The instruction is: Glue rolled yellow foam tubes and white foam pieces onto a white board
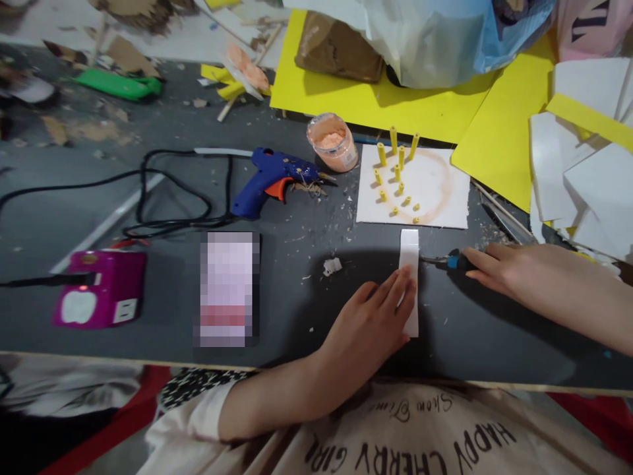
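A narrow white strip point(409, 247), with a line across its upper end, lies upright in view on the dark table. My left hand point(373, 313) holds it down, fingers close together on its surface and the thumb by its lower end. From the right, my right hand point(509, 267) grips a craft knife point(453, 262) with a dark handle and blue collar. Its thin metal tip points left at the strip's right edge; whether it touches is unclear. Just beyond lies a white board point(448, 214) with a peach curve and several yellow posts point(401, 157) of differing heights.
A blue glue gun point(270, 178) and peach clay jar point(339, 148) stand beyond my left hand. Further left are a phone point(227, 290), a magenta power box point(103, 290) and a looped black cable point(185, 173). Yellow sheets point(499, 145) and white offcuts point(593, 165) cover the back right.
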Demonstrator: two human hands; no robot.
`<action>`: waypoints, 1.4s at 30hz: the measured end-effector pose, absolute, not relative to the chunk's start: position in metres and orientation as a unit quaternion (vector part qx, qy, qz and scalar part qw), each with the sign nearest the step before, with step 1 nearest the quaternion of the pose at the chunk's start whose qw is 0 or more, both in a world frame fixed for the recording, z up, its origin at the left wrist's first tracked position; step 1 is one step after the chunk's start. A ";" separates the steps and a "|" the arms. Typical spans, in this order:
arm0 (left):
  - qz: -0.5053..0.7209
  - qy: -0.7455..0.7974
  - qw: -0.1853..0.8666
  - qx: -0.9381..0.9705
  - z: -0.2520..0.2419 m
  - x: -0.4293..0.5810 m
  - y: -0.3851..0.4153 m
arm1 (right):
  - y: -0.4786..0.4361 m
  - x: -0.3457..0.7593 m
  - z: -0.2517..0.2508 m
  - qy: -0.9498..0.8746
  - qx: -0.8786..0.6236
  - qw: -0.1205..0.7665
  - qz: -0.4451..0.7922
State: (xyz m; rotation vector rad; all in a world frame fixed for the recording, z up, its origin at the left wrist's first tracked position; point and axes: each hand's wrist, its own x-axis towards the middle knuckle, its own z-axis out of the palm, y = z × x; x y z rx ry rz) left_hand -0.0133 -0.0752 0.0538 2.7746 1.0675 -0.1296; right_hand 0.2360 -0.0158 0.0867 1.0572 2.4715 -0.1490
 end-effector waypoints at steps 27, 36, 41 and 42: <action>0.030 0.501 0.116 0.857 0.055 -0.013 -0.037 | -0.031 0.224 0.056 0.835 0.528 -0.136 -0.073; 0.048 0.529 0.149 0.834 0.033 0.003 -0.025 | -0.025 0.178 0.014 0.837 0.525 -0.130 -0.081; 0.158 0.515 0.252 0.804 0.021 0.002 -0.025 | -0.027 0.185 0.010 0.846 0.488 -0.197 -0.079; 0.187 0.508 0.285 0.792 0.018 0.002 -0.024 | -0.027 0.185 0.010 0.850 0.477 -0.208 -0.086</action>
